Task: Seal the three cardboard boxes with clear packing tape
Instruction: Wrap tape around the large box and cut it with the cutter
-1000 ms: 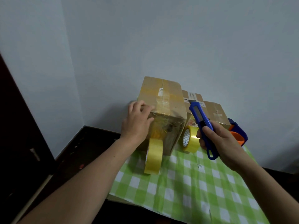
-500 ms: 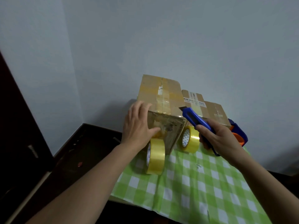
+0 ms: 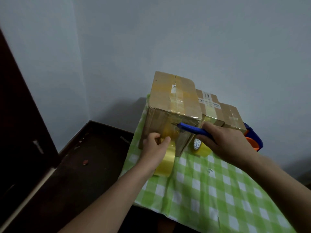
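Three cardboard boxes stood in a row against the wall on the green checked cloth (image 3: 210,190): the large box (image 3: 175,98) nearest the corner, the second box (image 3: 208,105) touching its right side, and the third box (image 3: 232,116) beyond that. All three showed tape along their top seams.

The work was on the front face of the large box, where a yellowish strip ran down from the top edge to the tape roll (image 3: 166,158). The left hand (image 3: 154,148) pinched the top of the roll between thumb and curled fingers, just against the box face. This probably kept the strip taut and flat so that a blade could part it cleanly. The left forearm reached straight in from below, with the wrist nearly level.

The right hand (image 3: 225,143) was wrapped around the handle of the blue utility knife (image 3: 193,129). The knife lay almost horizontal, its tip meeting the strip just above the left hand's fingers. The right arm came in from the right and crossed in front of the second box.

A spare tape roll (image 3: 200,147) stood on edge below the knife, and a blue and orange dispenser (image 3: 254,138) lay behind the right hand. The cut appeared imminent, and the main hazard was how close the blade was to the left fingers.
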